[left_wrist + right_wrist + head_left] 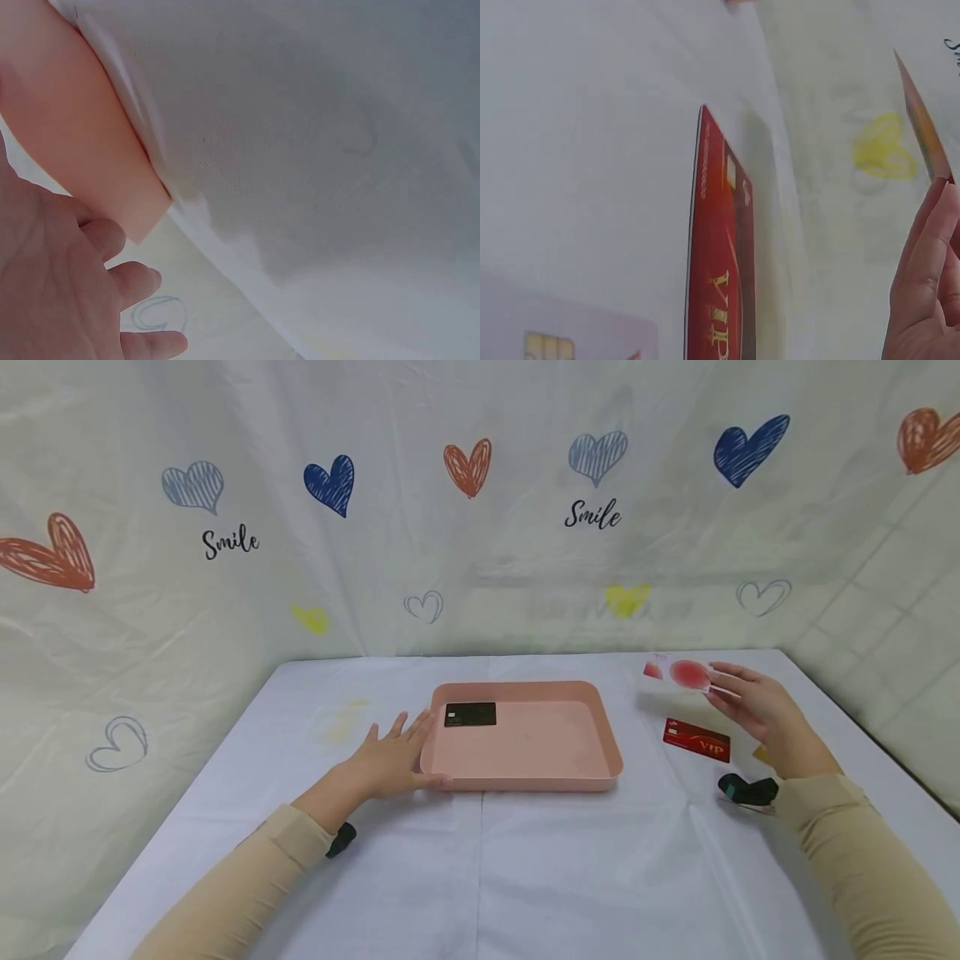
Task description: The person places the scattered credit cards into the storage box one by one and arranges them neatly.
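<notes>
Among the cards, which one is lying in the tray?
The black card, the only one inside the tray. The red card lies on the table, and the right hand holds a pinkish card.

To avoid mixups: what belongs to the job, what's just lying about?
Job, apparently:
pink rectangular tray, touching left hand
black rectangular VIP card inside
red and white card in right hand
red VIP card, likely

Background only:
white tablecloth
heart-printed backdrop
</notes>
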Motion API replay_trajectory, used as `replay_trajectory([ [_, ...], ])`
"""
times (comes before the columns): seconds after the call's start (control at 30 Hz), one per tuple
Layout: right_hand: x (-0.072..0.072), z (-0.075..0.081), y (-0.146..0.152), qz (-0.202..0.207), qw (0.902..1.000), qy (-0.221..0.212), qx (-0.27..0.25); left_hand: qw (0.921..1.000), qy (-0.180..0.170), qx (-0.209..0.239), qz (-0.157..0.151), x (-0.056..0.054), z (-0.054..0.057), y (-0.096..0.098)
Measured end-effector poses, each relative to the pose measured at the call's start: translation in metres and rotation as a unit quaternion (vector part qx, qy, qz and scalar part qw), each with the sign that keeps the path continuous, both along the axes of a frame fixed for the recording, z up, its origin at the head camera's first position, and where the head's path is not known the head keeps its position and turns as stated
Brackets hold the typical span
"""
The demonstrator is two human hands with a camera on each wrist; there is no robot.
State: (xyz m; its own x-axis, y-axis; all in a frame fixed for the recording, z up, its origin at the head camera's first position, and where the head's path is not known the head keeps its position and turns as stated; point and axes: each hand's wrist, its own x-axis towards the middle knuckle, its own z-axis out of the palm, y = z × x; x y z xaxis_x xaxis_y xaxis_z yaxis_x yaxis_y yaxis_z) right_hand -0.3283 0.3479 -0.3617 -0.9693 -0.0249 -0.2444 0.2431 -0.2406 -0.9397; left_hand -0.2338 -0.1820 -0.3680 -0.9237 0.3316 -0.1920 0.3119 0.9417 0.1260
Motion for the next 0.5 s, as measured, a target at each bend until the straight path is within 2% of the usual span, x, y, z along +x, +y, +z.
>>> replay_trajectory([
  [0.23,0.005,0.011,-0.007,0.026,0.9952,-0.007,-0.094,1.0000,0.002,0.003,-0.002,0.000,0.001,0.000],
  [0.5,0.011,0.018,-0.020,0.066,0.9895,-0.002,-0.128,0.9999,0.005,0.009,-0.004,0.001,0.001,-0.001],
])
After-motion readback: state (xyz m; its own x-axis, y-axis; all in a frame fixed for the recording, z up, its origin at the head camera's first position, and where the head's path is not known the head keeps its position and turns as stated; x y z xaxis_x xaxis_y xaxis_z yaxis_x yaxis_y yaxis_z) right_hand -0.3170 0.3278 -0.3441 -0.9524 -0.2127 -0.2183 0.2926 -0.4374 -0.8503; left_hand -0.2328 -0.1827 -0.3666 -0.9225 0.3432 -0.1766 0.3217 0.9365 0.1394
